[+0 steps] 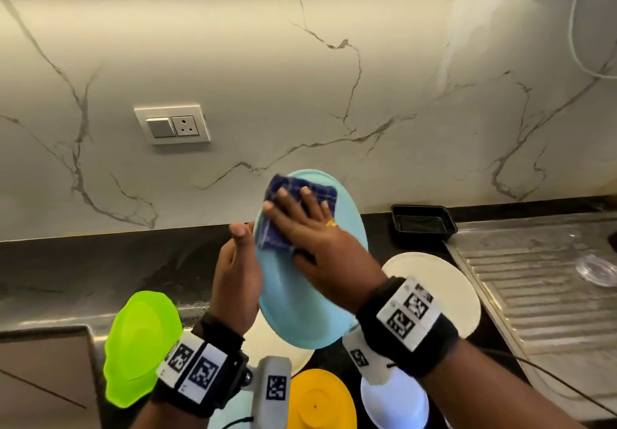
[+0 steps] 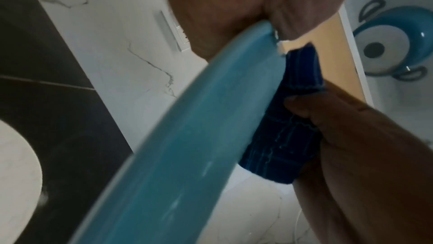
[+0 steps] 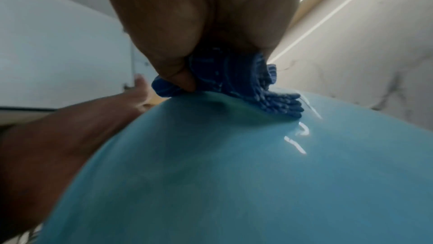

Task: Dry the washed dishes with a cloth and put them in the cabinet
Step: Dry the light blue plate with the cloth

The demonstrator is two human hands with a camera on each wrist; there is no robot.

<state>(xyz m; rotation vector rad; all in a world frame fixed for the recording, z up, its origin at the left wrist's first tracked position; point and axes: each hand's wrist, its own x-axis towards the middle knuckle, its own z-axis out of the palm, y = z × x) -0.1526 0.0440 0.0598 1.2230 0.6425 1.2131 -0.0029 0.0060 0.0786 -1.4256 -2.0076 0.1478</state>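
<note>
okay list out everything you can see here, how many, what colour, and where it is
plate: one, light blue, held tilted above the counter
cloth: one, dark blue, pressed on the plate's upper part
green lid: one, lime, lower left
white plates: two, under and right of the blue plate
yellow dish: one, bottom centre
white bowl: one, bottom, right of the yellow dish
black tray: one, by the wall
sink drainboard: one, steel, right
socket plate: one, white, wall
left hand: grips the plate's left rim
right hand: flat on the cloth
</note>
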